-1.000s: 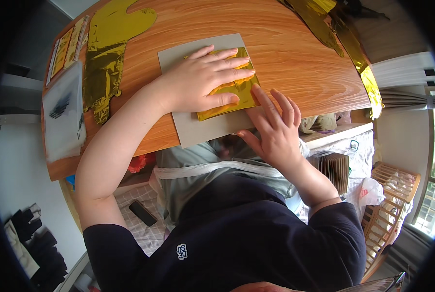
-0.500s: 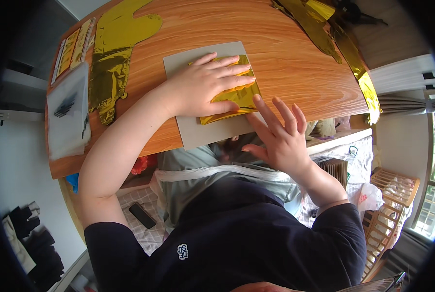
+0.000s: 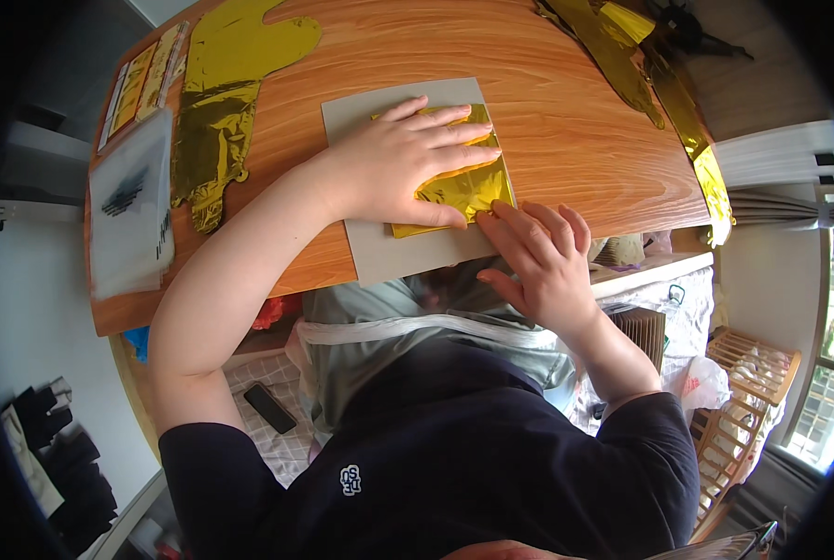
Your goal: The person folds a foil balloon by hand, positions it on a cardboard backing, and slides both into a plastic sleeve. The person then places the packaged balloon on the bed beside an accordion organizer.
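Observation:
A folded piece of shiny gold foil lies on a grey card sheet on the wooden table. My left hand lies flat on the foil with fingers spread, pressing it down. At the near table edge my right hand has its fingertips on the foil's lower right corner. Neither hand grips anything.
A large crumpled gold foil sheet lies at the far left of the table beside a clear plastic packet and gold strips. More gold foil trails along the right edge. Below the table are a phone and a wooden rack.
My right hand lifted off the card with fingers spread, then came back down onto the foil's lower right corner. My left hand stayed pressed on the foil.

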